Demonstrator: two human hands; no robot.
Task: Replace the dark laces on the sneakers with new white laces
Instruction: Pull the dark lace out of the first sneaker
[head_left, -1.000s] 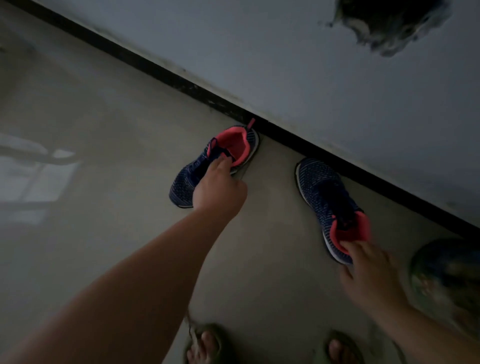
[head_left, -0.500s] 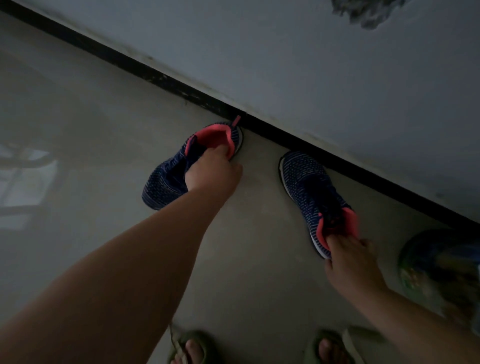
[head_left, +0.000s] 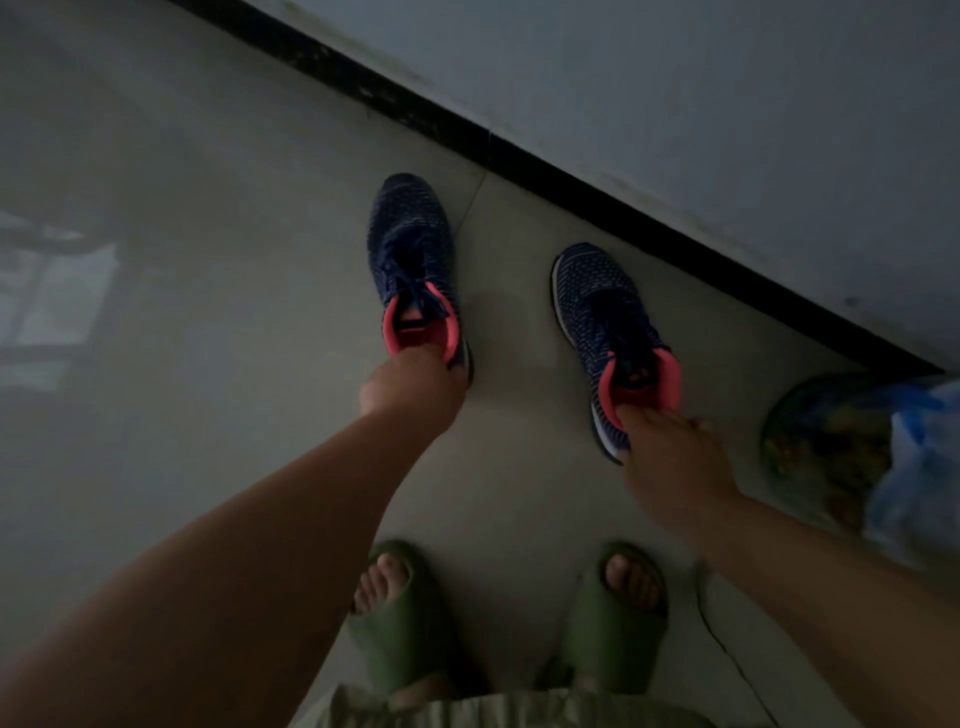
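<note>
Gripping a sneaker at its heel, each hand reaches down toward the pale floor (head_left: 234, 218). The left hand (head_left: 413, 387) has its fingers curled over the pink collar of the left sneaker (head_left: 413, 260), fingertips hidden inside the opening. The right hand (head_left: 670, 457) pinches the back rim of the right sneaker (head_left: 602, 312), fingers bent over the pink lining. Both sneakers are navy knit with dark laces (head_left: 410, 280) threaded, toes pointing away from the person toward the wall (head_left: 727, 104) and its black baseboard (head_left: 519, 156). They sit side by side but well apart; whether either is lifted off the floor is not clear in the dim light. Nearer the camera, two feet in green slides (head_left: 400, 644) stand on the floor. At the right edge lies a round patterned object (head_left: 821, 447), partly covered by a blue plastic bag (head_left: 914, 467). A thin dark cord (head_left: 727, 654) trails across the floor below the right forearm.
</note>
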